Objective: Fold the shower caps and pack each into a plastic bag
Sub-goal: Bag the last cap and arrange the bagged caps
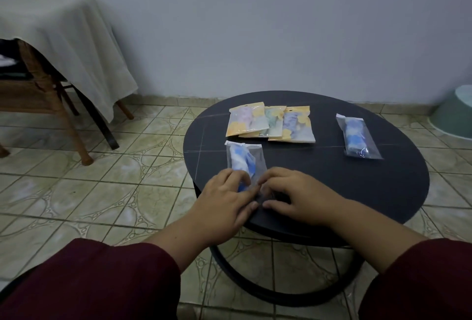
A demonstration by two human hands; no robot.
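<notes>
Both hands met at the lower centre of the frame, on the near end of a clear plastic bag point(244, 160) lying on the round black table point(383, 192). The left hand point(224, 199) curled its fingers over the bag's end, pinching it where a blue-and-white folded shower cap point(241, 160) showed through the film. The right hand point(296, 194) also had bent fingers on the bag's near edge (whether it truly gripped or only pressed could not be told). Dark red sleeves point(89, 281) filled the bottom corners. Farther up, three yellow-trimmed packets point(270, 124) overlapped in a row, and a second filled clear bag point(357, 138) lay well apart at centre right. A cloth-draped wooden table point(51, 38) stood upper left on the tiled floor point(76, 192).
</notes>
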